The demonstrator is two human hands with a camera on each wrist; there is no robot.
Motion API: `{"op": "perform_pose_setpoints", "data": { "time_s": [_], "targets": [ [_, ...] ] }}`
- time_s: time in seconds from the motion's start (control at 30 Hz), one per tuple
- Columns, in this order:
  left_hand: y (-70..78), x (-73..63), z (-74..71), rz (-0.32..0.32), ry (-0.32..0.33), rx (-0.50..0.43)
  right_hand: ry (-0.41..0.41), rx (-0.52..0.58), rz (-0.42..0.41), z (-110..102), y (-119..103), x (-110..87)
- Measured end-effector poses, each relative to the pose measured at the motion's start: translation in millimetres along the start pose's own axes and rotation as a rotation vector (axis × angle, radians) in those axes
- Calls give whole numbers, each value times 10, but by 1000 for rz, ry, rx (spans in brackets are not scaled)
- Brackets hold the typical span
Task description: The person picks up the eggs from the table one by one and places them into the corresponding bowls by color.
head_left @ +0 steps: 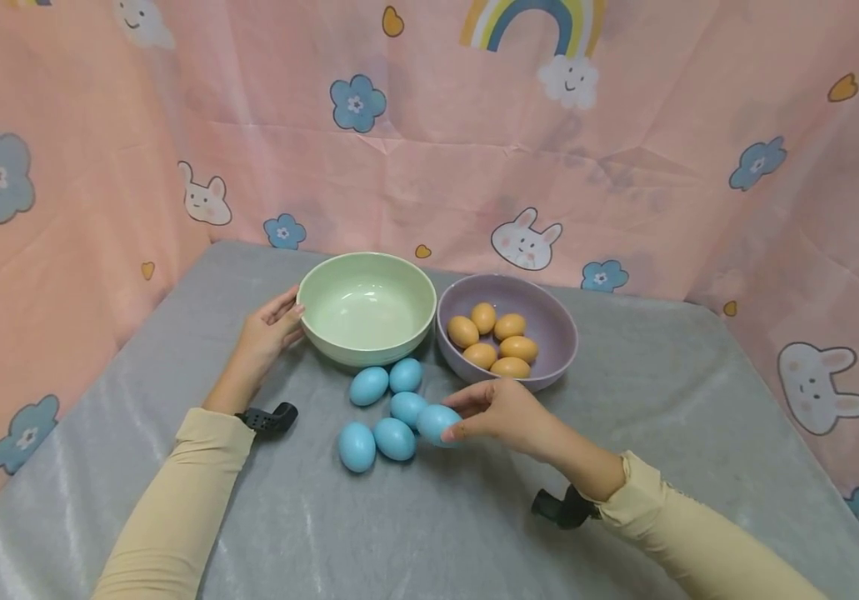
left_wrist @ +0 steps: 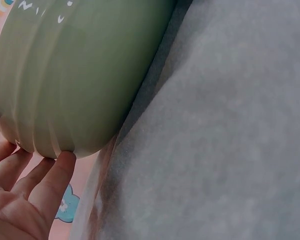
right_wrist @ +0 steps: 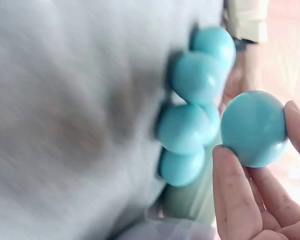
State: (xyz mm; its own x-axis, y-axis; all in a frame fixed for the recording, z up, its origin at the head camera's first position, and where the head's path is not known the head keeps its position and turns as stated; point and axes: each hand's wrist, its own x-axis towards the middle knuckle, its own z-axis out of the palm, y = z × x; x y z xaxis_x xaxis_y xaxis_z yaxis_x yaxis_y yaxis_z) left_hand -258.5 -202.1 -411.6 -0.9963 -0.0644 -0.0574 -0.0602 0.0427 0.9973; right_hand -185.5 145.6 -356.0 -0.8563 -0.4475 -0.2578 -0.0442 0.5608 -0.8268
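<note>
A blue egg is pinched between the thumb and fingers of my right hand; in the right wrist view this egg is lifted off the cloth. Beside it, several more blue eggs lie loose on the table, in front of a light green bowl. My left hand touches the left side of that bowl; in the left wrist view its fairly straight fingers rest against the outer wall. No egg shows inside the green bowl.
Right of the green bowl stands a purple bowl with several orange-brown eggs in it. Grey cloth covers the table. Pink patterned curtains hang behind and on both sides.
</note>
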Motion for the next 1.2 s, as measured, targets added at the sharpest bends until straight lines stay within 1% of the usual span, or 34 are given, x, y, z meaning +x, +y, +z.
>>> {"op": "perform_pose_setpoints", "data": {
  "time_s": [0.13, 0.23, 0.3, 0.43, 0.67, 0.77, 0.87, 0.97, 1.07, 1.2],
  "targets": [
    [-2, -2, -1, 3, 1, 2, 27, -35, 5, -93, -117, 126],
    [-3, -4, 3, 7, 5, 3, 53, -44, 17, -126, -190, 223],
    [-5, -4, 2, 7, 8, 1, 63, -50, 6, -132, -242, 277],
    [-3, -5, 2, 10, 0, -10, 87, -34, 4, -129, -340, 389],
    [-2, -1, -17, 17, -22, -40, 88, 22, -10, -109, -493, 578],
    [7, -2, -15, 9, -22, -40, 99, 56, -18, -103, -550, 644],
    [7, 1, -8, 0, -21, -36, 124, 54, -30, -106, -595, 716],
    [0, 4, -7, -7, -18, -32, 148, 27, -39, -110, -637, 798],
    [-1, 2, -9, -6, -19, -30, 168, 15, -27, -103, -687, 882],
    [1, 1, -17, 6, -18, -36, 187, 11, 13, -73, -731, 1028]
  ]
}}
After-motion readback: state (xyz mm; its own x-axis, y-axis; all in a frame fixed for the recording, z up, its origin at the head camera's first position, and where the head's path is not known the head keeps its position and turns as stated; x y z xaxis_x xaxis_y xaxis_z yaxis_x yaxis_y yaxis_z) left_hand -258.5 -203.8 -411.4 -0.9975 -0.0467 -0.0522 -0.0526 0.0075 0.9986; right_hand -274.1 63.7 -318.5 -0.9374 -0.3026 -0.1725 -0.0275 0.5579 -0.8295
